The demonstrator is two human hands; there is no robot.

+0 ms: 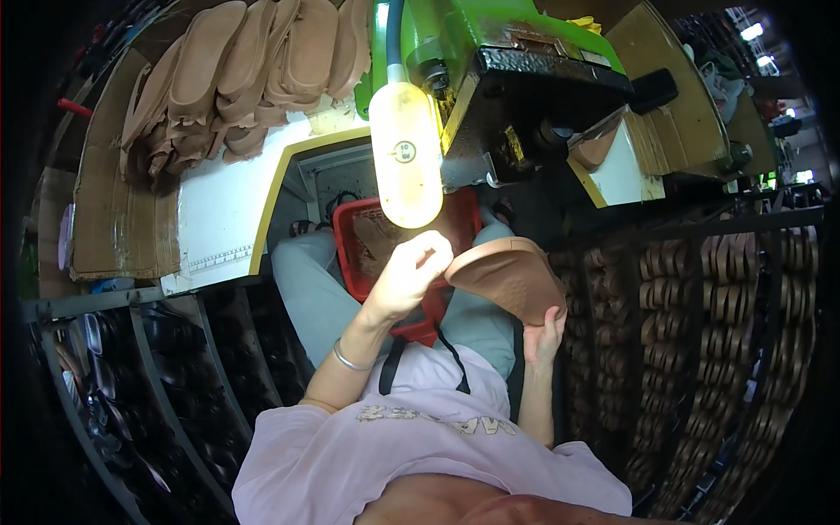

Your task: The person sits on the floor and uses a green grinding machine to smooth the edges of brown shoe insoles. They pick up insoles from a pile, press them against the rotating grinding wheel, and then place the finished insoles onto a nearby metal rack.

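The brown moulded sandal (516,282) is located just off centre, toward 3 o'clock, above the person's right thigh, with its long axis tilted from 10 o'clock down to 4 o'clock. The right hand (542,339) supports the sandal at its 4 o'clock end; this grip is closed on the edge, with the thumb against the visible face. The left hand (413,273) is positioned at the 10 o'clock end, with thumb and fingers curled to a narrow grip beside the rim; whether it pinches any material cannot be told. A silver bracelet (353,361) encircles the left wrist. A red plastic bin (343,249), containing brown scraps, is situated between the knees, beyond the left hand. A lit oblong lamp (407,157) hangs at 12 o'clock, above the bin. The white desk (219,210), edged in yellow, carries a cardboard box (105,210) at 10 o'clock; brown soles (206,66) are stacked in this box. A green machine (560,35) with a black lower section is mounted at 1 o'clock, and a second cardboard box (682,140) is placed at 2 o'clock. Racks of brown footwear (682,324) extend at 4 o'clock; racks of black footwear (184,341) extend at 8 o'clock.
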